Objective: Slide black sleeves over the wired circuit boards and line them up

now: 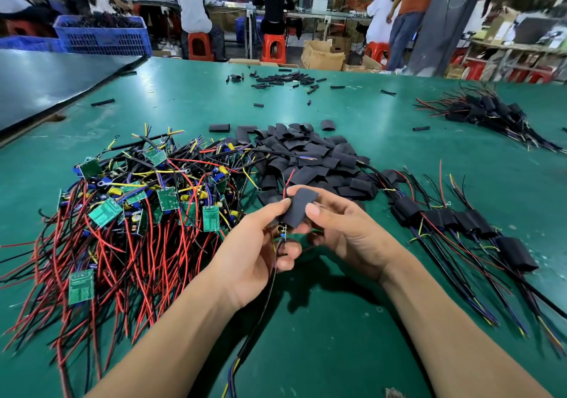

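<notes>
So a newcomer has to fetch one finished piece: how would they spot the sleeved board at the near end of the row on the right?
On the green table, find the row of sleeved boards just right of the right hand. Take the sleeved board at its near end: it lies slightly apart from the rest, closest to the person.

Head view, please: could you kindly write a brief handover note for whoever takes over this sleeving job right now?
Left hand: grips the wired board by its lower end and wires, above the table.
Right hand: pinches the black sleeve, which covers most of the board; components peek out below.
Supplies: unsleeved boards piled on the left; empty sleeves heaped in the centre.
Done: row of sleeved boards lined up on the right; another bundle far right.
Left: seat this sleeve, add it to the row, then work through the pile.
</notes>
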A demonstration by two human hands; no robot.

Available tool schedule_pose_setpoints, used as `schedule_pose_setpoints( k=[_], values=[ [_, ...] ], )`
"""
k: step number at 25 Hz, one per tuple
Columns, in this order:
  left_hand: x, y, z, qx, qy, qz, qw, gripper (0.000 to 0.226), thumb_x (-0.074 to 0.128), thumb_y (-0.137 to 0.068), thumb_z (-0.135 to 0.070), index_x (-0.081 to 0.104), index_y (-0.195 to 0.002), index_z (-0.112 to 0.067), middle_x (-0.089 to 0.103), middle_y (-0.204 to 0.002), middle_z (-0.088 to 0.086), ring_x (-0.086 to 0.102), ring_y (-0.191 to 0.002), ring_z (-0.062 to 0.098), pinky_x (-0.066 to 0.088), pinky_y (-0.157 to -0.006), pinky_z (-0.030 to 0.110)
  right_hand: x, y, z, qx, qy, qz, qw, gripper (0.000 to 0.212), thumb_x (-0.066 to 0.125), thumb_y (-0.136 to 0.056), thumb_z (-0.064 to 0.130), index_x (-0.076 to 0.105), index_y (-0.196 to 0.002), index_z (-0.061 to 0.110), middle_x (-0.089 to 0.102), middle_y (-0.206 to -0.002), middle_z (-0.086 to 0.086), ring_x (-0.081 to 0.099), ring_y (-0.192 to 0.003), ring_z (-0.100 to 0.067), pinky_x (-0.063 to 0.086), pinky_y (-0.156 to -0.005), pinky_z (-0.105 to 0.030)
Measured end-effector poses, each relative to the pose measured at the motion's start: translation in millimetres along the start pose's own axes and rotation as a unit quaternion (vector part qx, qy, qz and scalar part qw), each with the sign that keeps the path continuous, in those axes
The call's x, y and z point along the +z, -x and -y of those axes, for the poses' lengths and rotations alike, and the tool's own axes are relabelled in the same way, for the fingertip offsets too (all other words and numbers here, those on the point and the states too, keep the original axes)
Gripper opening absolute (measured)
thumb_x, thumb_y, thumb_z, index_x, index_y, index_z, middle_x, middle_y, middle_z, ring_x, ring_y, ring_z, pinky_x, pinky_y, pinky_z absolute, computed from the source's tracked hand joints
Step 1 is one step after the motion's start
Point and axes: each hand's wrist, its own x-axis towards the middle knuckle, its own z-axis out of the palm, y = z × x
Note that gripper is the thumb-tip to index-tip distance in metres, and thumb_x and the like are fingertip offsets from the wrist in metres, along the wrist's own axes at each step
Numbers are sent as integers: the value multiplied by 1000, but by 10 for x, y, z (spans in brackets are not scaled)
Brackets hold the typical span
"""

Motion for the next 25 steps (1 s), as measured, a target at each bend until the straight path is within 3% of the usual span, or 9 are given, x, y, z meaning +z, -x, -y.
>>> schedule_pose_setpoints(
  k=[2, 4, 6, 8, 13, 18, 22, 25],
  values=[
    [7, -7, 8, 9, -30, -9, 999, 28, 52, -98, -34, 69, -91, -13, 69, -75, 3, 61, -54, 16, 45, -43, 22, 8, -16, 19, -17, -35, -20, 999, 47, 83, -78, 35, 71, -119, 16, 68, -99, -7, 59, -80, -16, 48, -68, -28],
    [11, -21, 40, 51, -65, -25, 996, 28, 53, -99, -30, 69, -86, -12, 72, -83, 5, 68, -70, 18, 54, -57, 26, -3, -36, 61, -38, -59, -92, 993, 32, 82, -76, 33, 75, -104, 18, 72, -99, -6, 62, -84, -17, 50, -70, -27],
    [12, -28, 81, 106, -108, -46, 987, 24, 55, -99, -23, 72, -89, -9, 73, -84, 8, 69, -80, 19, 53, -70, 31, -51, -58, 109, -46, -94, -184, 977, 20, 79, -73, 32, 76, -88, 19, 74, -91, -2, 67, -85, -15, 54, -70, -23],
    [14, -23, 110, 145, -155, -55, 976, 18, 57, -99, -19, 73, -99, -12, 73, -80, 10, 68, -83, 17, 53, -73, 30, -108, -78, 133, -49, -133, -252, 957, 21, 77, -70, 29, 72, -84, 14, 74, -83, -3, 72, -81, -16, 58, -68, -23],
    [36, -17, 142, 158, -183, -55, 969, 22, 53, -98, -7, 74, -92, -9, 75, -83, 10, 69, -79, 16, 53, -70, 31, -157, -117, 73, -64, -142, -297, 942, 15, 79, -68, 28, 71, -73, 16, 71, -75, -2, 76, -81, -20, 59, -68, -25],
    [20, -17, 127, 149, -155, -36, 976, 25, 48, -97, -3, 70, -104, -11, 62, -59, 11, 55, -53, 20, 45, -51, 25, -200, -122, 75, -78, -155, -307, 936, 13, 76, -72, 28, 77, -63, 18, 74, -75, -4, 76, -82, -19, 59, -67, -24],
    [3, -55, 169, 173, -197, -65, 963, 24, 49, -102, -18, 73, -101, -17, 47, -43, 6, 47, -46, 22, 40, -51, 28, -202, -131, 65, -81, -177, -311, 930, 12, 77, -71, 26, 74, -73, 15, 75, -76, -5, 76, -82, -20, 59, -67, -25],
    [-22, -73, 182, 176, -211, -68, 959, 22, 50, -102, -21, 71, -111, -19, 49, -41, 7, 47, -47, 23, 42, -52, 26, -196, -140, 45, -80, -174, -303, 934, 23, 79, -70, 27, 70, -83, 11, 75, -80, -7, 76, -86, -22, 59, -69, -26]
  ],
)
